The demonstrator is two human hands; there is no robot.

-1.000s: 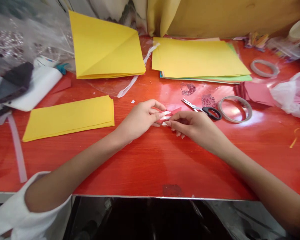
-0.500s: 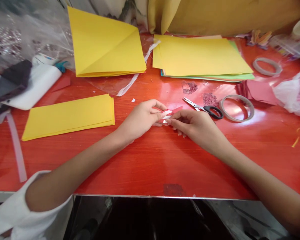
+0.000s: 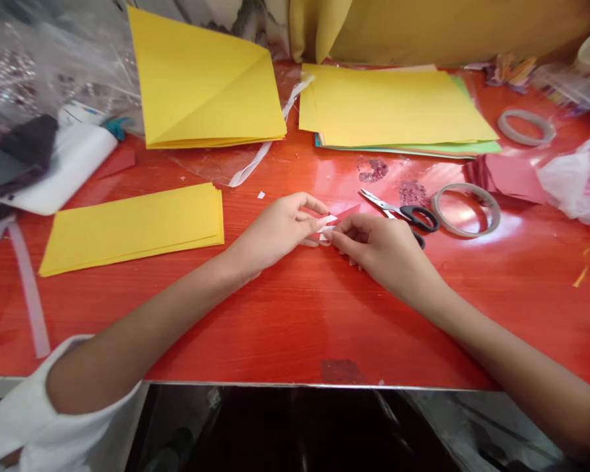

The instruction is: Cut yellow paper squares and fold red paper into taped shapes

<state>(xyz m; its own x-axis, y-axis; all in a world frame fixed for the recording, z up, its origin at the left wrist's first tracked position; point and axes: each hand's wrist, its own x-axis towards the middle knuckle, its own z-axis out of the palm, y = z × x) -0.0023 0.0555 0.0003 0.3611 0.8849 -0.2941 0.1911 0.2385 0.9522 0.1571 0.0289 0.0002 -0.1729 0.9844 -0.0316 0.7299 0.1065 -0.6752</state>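
Note:
Between my two hands is a small piece of red paper (image 3: 349, 211) with white strips (image 3: 328, 223) on it, perhaps double-sided tape. My left hand (image 3: 282, 229) pinches its left side between thumb and fingers. At its near right part, the thumb and index finger of my right hand (image 3: 378, 239) are pressed together on the end of a white strip. Fingers cover much of the paper. Scissors (image 3: 398, 211) with black handles lie partly open just beyond my right hand, one handle loop partly behind it.
Folded yellow paper (image 3: 137, 226) lies left; a yellow folded stack (image 3: 211, 85) and yellow sheets (image 3: 393, 108) lie behind. Tape rings (image 3: 494, 210), folded red paper (image 3: 511, 178) and a plastic bag (image 3: 580, 180) are right. The red table's (image 3: 255, 341) edge runs in front.
My right hand has shifted slightly left and up at the white strip, uncovering more of the scissors' near handle. My left hand keeps its hold on the red paper. The view has shifted slightly.

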